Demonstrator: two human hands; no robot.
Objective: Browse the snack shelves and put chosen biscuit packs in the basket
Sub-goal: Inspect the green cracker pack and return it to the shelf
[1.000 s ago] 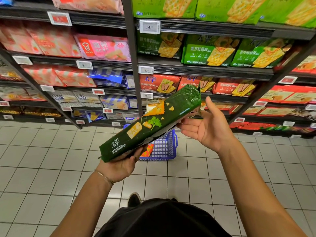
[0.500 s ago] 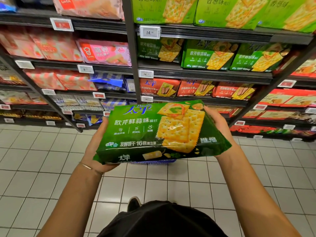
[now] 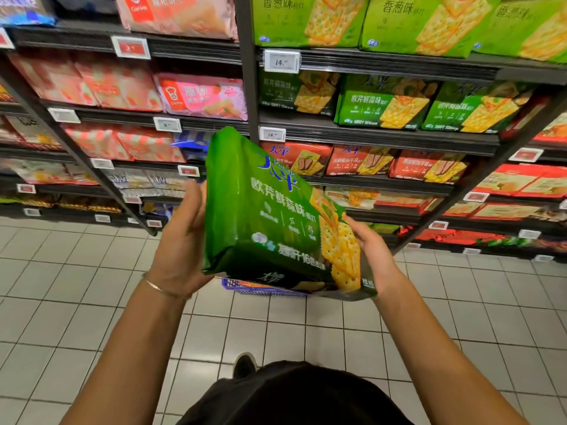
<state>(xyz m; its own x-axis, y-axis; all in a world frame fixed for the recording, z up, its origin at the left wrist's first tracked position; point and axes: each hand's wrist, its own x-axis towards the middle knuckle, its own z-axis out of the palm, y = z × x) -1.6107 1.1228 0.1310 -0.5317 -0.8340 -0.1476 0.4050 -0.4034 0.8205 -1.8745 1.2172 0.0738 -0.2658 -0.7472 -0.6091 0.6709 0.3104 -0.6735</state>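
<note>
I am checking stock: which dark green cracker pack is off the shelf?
The dark green pack tilted between the left hand and right hand. The other three packs stand in a row on the shelf.

Pale square-tiled floor (image 3: 70, 305) filling lower half, grey grout lines converging toward 12 o'clock. Dark metal shelving (image 3: 383, 138) spanning 9 to 3 o'clock, tiers stacking upward. Dark upright post (image 3: 245, 87) rising at 12 o'clock, dividing two bays. Price tags (image 3: 281, 60) sitting on shelf edges. Even light falling on tiles; shelf recesses at 11 o'clock lying in shadow.
</note>
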